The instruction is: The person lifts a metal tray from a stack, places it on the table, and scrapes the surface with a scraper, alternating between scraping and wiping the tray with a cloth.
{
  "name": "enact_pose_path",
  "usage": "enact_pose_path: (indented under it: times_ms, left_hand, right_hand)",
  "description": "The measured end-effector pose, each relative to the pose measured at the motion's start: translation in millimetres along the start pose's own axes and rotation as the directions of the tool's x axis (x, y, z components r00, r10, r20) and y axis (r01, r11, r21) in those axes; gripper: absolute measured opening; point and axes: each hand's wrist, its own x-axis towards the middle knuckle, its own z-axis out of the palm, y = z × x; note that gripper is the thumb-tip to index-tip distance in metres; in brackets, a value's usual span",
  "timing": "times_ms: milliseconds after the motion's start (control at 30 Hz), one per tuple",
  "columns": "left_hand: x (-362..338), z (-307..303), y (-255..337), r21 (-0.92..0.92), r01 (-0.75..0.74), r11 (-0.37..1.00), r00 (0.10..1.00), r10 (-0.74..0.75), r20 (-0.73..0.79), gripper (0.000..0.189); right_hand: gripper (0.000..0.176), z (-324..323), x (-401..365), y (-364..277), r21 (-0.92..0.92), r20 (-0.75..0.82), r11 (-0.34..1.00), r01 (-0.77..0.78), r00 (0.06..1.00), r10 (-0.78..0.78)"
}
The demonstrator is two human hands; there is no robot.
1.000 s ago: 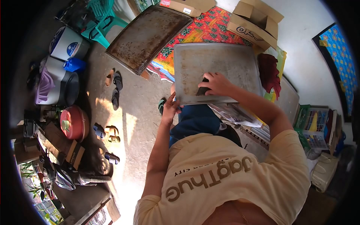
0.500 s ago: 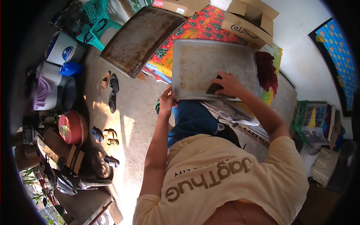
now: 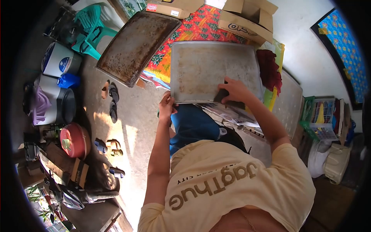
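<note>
A grey metal baking tray (image 3: 201,63) with brownish stains lies at the near edge of the table, in front of my body. My left hand (image 3: 167,107) grips its near left corner, thumb and fingers closed round the rim. Near the front edge of the tray, my right hand (image 3: 235,92) is closed on a dark scouring pad (image 3: 221,95), which rests against the tray's surface. My palm and fingers hide part of the pad. A dark red cloth (image 3: 269,67) is bunched just right of the tray.
A rusty brown tray (image 3: 139,44) juts past the table's left side. Cardboard boxes (image 3: 247,29) stand at the back on a red patterned tablecloth (image 3: 201,25). Slippers (image 3: 113,112) lie on the floor at left, near a red tub (image 3: 73,141). A plastic basket (image 3: 322,112) is at right.
My right hand has moved the pad toward the tray's near edge and slightly right across it. My left hand keeps its hold on the corner. The whole view has shifted a little.
</note>
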Motion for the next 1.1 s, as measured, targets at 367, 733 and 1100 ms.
enact_pose_path:
  times_ms: [367, 733, 1100]
  left_hand:
    - [2, -1, -4, -0.065, -0.006, 0.998, 1.000, 0.006, 0.008, 0.045]
    - [0, 1, 0, 0.009, -0.019, 1.000, 1.000, 0.018, 0.016, 0.046]
    - [-1, -2, -6, -0.036, 0.014, 0.999, 1.000, -0.014, 0.010, 0.048]
  right_hand:
    - [0.033, 43, -82, -71, -0.286, -0.671, 0.913, -0.292, 0.741, 0.027]
    - [0.025, 40, -79, -44, -0.163, -0.639, 0.921, -0.354, 0.749, 0.175]
    - [0.033, 8, -44, 76, 0.499, -0.464, 0.633, -0.592, 0.434, 0.772]
